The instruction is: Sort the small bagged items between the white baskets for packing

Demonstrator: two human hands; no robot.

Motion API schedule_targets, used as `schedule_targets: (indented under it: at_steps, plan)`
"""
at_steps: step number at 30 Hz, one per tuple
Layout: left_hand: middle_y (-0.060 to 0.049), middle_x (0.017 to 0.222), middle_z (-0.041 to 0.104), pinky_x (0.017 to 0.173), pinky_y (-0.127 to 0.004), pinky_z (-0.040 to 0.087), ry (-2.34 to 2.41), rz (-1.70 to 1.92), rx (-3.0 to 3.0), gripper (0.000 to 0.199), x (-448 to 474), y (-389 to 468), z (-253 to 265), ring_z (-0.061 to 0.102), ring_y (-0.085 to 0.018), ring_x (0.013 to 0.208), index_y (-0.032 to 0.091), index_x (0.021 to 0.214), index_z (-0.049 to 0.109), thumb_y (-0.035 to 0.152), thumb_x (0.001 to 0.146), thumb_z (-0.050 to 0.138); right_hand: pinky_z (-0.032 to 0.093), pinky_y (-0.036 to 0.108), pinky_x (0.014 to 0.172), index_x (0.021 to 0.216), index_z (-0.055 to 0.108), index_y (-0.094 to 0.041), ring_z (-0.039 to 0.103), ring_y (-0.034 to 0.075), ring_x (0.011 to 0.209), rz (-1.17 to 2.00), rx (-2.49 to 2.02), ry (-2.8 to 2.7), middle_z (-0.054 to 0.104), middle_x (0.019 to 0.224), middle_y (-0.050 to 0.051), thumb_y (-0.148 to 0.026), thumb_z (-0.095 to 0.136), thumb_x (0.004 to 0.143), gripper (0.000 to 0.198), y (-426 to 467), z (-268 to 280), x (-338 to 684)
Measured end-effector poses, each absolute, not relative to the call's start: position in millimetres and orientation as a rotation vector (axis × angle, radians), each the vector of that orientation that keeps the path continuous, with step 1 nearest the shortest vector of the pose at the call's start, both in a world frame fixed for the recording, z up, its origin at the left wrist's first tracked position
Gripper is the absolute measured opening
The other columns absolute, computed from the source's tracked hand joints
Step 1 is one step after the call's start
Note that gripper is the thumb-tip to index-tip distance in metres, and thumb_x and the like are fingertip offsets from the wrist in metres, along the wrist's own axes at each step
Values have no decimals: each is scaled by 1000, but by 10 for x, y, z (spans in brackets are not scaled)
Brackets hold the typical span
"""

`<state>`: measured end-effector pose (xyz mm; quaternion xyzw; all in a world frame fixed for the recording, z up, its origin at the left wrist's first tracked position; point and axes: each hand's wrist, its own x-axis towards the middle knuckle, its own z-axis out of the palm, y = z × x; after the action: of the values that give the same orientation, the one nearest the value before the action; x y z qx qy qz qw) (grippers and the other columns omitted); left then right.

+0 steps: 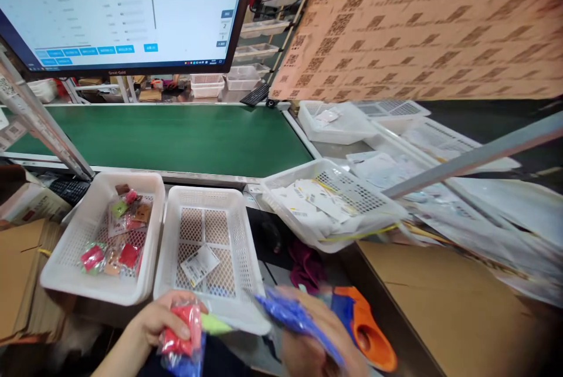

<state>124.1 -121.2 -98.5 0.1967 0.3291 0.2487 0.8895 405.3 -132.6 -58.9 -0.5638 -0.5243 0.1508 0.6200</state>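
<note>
My left hand (169, 321) is closed on a clear plastic packet with something red (187, 330) in it. A light green piece (214, 323) sticks out beside that packet, and a blue packet shows below it. Smeared by motion, my right hand (314, 330) grips a shiny blue packet (297, 315). In front of me, a white perforated basket (253, 260) holds a small white labelled packet (200, 264). To its left, another white basket (65, 274) contains several small bagged items in red, green and brown.
A white basket of labelled slips (308, 201) stands tilted at right. Behind runs a green conveyor belt (189, 136), under a monitor (123, 7). An orange object (372, 333) lies by my right hand. Cardboard (440, 295) sits at right, and a metal bar (475, 160) crosses there.
</note>
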Motion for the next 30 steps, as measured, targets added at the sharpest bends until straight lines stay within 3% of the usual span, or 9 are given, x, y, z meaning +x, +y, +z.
schedule_targets:
  at_steps: [2,3,6,9,15,17,21,27,30]
  plan:
    - [1,70,71,56,-20,52,693,555,405,64,1249,-1217,-1004,61,-11,56,15,104,82,17,45,104,52,72,125,129,80,-28,72,42,137,270,-1436,-1171,80,136,17,-65,73,101,47,-1182,-621,4051]
    - [1,70,71,56,-20,52,704,575,401,65,1254,-1213,-1007,62,-11,57,16,106,82,17,45,104,46,71,131,148,72,-25,62,43,151,358,-1509,-1187,70,156,20,-67,78,97,66,-1121,-648,4021]
    - [0,75,74,58,-21,54,723,649,373,68,1258,-1176,-976,65,-12,60,16,111,80,18,47,104,50,65,129,173,49,-26,46,42,166,1087,-1426,-1291,45,180,22,-86,78,87,109,-1092,-761,3845]
    - [-4,86,79,66,-23,58,709,721,369,67,1225,-1135,-910,72,-15,69,16,111,80,21,50,106,64,54,112,170,55,-32,59,42,156,1712,-1087,-1380,50,178,20,-82,89,80,109,-1229,-794,3620]
    - [-8,103,83,74,-24,62,768,696,417,88,1156,-1153,-884,78,-19,81,20,132,74,20,52,109,59,54,114,129,87,-31,76,35,120,1565,-1158,-1549,82,123,11,-53,77,98,38,-1229,-436,3455]
    - [-8,101,83,72,-25,61,773,719,408,85,1186,-1158,-890,78,-19,78,20,128,73,22,52,110,58,53,116,137,84,-31,74,35,126,1545,-1179,-1551,81,132,12,-49,76,100,42,-1219,-387,3489]
    - [-5,100,81,79,-27,63,815,889,376,73,1277,-1117,-864,78,-19,83,22,118,70,27,57,110,64,46,110,166,61,-32,66,35,146,1656,-1146,-1353,58,172,15,-58,83,94,79,-1329,-674,3434]
    - [-4,99,80,79,-28,64,896,953,377,76,1289,-1109,-885,77,-19,83,22,120,69,26,58,111,56,52,124,153,70,-27,69,37,144,1588,-1028,-992,70,157,17,-69,92,84,83,-1446,-1268,3172]
    - [-5,102,80,81,-30,64,910,962,364,73,1313,-1131,-908,78,-20,84,21,123,70,26,62,110,66,47,109,157,69,-28,73,36,138,1649,-1067,-1010,67,163,18,-64,90,89,80,-1413,-1051,3278]
